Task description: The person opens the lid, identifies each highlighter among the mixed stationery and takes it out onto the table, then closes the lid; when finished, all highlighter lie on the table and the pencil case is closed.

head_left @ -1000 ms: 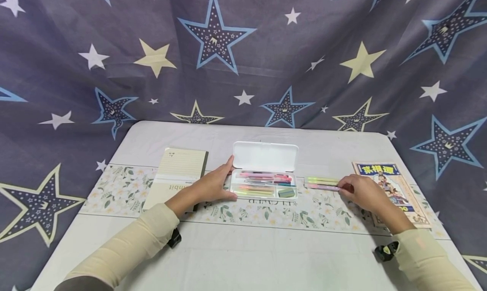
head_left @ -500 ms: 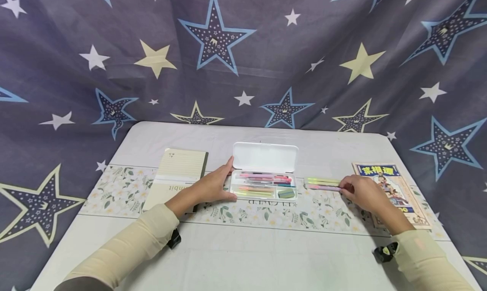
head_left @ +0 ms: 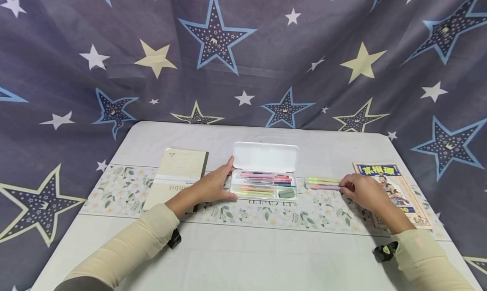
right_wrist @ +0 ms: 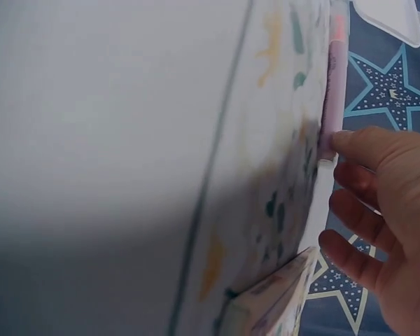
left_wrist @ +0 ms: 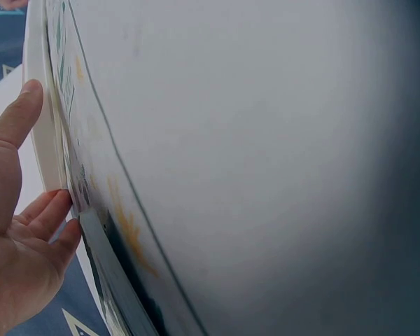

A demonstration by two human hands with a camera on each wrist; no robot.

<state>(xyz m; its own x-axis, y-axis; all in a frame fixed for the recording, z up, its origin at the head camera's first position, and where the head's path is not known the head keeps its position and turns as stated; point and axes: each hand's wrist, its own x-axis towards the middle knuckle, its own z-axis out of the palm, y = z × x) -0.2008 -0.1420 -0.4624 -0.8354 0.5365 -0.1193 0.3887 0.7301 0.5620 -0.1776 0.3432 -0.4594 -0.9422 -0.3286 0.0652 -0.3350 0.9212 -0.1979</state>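
A white pencil case (head_left: 265, 156) lies with its lid raised in the middle of the table. Pink, red and yellowish pens (head_left: 266, 179) fill its tray, beside a green eraser (head_left: 286, 193). My left hand (head_left: 211, 184) rests at the case's left end, thumb along the front edge, forefinger near the lid; its fingers look mostly straight in the left wrist view. To the right of the case lies a small row of yellow-green and pink-purple pens (head_left: 322, 182). My right hand (head_left: 363, 192) pinches their right end; in the right wrist view its thumb meets the pink-purple pen (right_wrist: 336, 91).
A beige notebook (head_left: 176, 168) lies partly under the left forearm. At the right, a comic-style booklet (head_left: 395, 185) lies partly beneath the right hand and wrist. A floral band crosses the white tabletop (head_left: 243, 257). A star-patterned curtain (head_left: 243, 71) hangs behind.
The right hand and pens shift very slightly to the right at first, then stay put. My left hand and the pencil case have not visibly moved.
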